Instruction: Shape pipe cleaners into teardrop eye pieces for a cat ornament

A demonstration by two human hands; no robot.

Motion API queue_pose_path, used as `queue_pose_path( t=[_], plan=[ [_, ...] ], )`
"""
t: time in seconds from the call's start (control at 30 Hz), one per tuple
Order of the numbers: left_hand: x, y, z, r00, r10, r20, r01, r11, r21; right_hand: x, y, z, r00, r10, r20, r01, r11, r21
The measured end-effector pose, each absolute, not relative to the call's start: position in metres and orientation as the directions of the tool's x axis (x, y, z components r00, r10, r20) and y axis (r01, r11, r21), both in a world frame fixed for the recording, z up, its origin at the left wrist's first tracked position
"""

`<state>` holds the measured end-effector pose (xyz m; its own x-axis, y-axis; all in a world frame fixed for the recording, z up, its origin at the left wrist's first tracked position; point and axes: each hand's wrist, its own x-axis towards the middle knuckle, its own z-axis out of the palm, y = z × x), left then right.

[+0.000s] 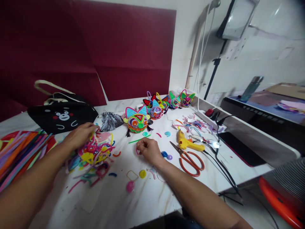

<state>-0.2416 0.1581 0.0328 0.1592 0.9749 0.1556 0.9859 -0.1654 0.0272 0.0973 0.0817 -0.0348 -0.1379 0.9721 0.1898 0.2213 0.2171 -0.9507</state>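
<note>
My left hand (83, 133) is at the top of a loose pile of coloured pipe cleaner pieces (91, 156), its fingertips bent together; what they grip, if anything, I cannot make out. In a pinch, my right hand (150, 150) holds a small pink pipe cleaner piece (137, 151) just above the white table (107, 203). Behind that hand lies a straight green pipe cleaner (139, 139). A round cat-like ornament (137, 122) with blue ears faces me farther back. Near my right wrist are a dark blue coil (164, 154) and a yellow coil (142, 173).
Orange-handled scissors (192, 163) and a yellow glue gun (190, 143) lie at right, with cables beside a black phone (240, 149). Several finished ornaments (175, 100) stand at the back. A black bag (63, 114), a grey tassel (111, 121) and long pipe cleaners (26, 149) are at left.
</note>
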Motion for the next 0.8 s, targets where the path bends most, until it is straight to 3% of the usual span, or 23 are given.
queue_pose_path(
  t=[0.07, 0.13, 0.4, 0.7, 0.8],
  plan=[
    [-0.231, 0.16, 0.032, 0.248, 0.966, 0.069, 0.967, -0.243, -0.077, 0.097, 0.082, -0.035, -0.136, 0.972, 0.191, 0.221, 0.218, -0.951],
    [-0.22, 0.163, 0.028, 0.251, 0.968, 0.019, 0.963, -0.247, -0.103, 0.097, 0.081, -0.035, -0.134, 0.973, 0.189, 0.221, 0.215, -0.951],
    [-0.205, 0.164, 0.009, 0.216, 0.975, -0.05, 0.975, -0.218, -0.044, 0.097, 0.082, -0.036, -0.143, 0.972, 0.186, 0.231, 0.215, -0.949],
    [-0.227, 0.158, 0.027, 0.088, 0.994, 0.061, 0.995, -0.091, 0.049, 0.096, 0.081, -0.038, -0.152, 0.971, 0.187, 0.225, 0.218, -0.95],
    [-0.229, 0.155, 0.025, 0.119, 0.991, 0.065, 0.99, -0.124, 0.072, 0.095, 0.081, -0.039, -0.149, 0.971, 0.185, 0.224, 0.215, -0.95]
  ],
)
